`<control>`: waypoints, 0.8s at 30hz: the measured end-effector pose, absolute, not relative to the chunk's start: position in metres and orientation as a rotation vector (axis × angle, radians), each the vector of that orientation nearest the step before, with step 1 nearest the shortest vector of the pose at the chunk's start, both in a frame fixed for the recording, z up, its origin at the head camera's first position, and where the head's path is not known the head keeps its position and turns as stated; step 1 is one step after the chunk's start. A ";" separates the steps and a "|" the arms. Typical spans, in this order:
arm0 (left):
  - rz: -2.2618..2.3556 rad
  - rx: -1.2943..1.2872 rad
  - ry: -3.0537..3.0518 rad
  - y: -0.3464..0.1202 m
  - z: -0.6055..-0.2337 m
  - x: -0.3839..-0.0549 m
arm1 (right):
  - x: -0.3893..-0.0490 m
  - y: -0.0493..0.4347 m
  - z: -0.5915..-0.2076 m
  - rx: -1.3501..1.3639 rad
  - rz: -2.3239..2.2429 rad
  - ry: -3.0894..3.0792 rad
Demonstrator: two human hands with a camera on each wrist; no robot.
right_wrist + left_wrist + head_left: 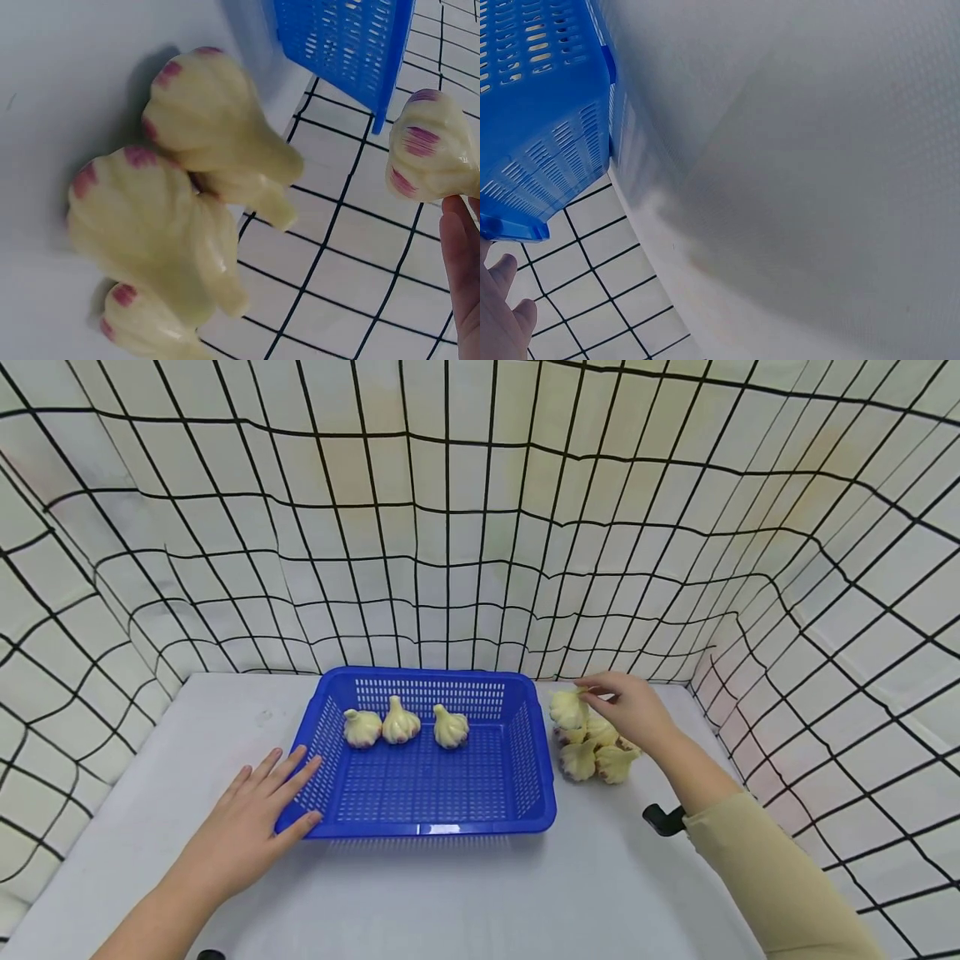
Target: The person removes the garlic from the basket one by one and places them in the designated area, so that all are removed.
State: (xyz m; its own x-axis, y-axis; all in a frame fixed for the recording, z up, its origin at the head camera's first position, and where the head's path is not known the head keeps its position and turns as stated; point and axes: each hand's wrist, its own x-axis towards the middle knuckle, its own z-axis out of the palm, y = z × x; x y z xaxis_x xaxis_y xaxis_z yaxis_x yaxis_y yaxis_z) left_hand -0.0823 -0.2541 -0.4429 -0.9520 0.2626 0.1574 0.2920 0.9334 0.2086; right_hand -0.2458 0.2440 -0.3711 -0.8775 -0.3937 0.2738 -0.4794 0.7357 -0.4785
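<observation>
My right hand [628, 706] pinches a garlic bulb [568, 709] by its stem, just above a pile of several garlic bulbs [613, 763] to the right of the blue basket [420, 831]. In the right wrist view the held bulb [433, 146] hangs apart from the piled ones [135, 217], its purple-streaked base showing. Fingers spread, my left hand [247, 827] rests on the basket's left rim. Inside the basket, three bulbs [401, 722] lie along the far side. Only the fingers of the left hand [502, 315] show in the left wrist view, at the rim.
A white table surface [480, 893] lies under everything. White walls covered with black netting [465, 527] stand at the back and both sides. A black wrist mount [663, 820] sits under the right forearm.
</observation>
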 end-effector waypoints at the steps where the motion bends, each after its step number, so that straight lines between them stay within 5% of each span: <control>1: -0.349 -0.430 -2.961 -0.254 -0.443 -0.083 | -0.245 0.248 -0.372 0.685 0.832 -2.784; 24: -0.366 -0.444 -2.969 -0.255 -0.441 -0.082 | -0.213 0.340 -0.396 0.287 0.814 -2.815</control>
State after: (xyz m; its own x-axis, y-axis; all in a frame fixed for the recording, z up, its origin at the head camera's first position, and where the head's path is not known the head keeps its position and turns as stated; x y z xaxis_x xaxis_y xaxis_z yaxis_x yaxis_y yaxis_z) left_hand -0.0824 -0.2549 -0.4413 -0.9501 0.2732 0.1505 0.3016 0.9278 0.2198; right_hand -0.2132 0.3404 -0.3955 -0.9618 -0.1306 0.2404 -0.2388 0.8298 -0.5044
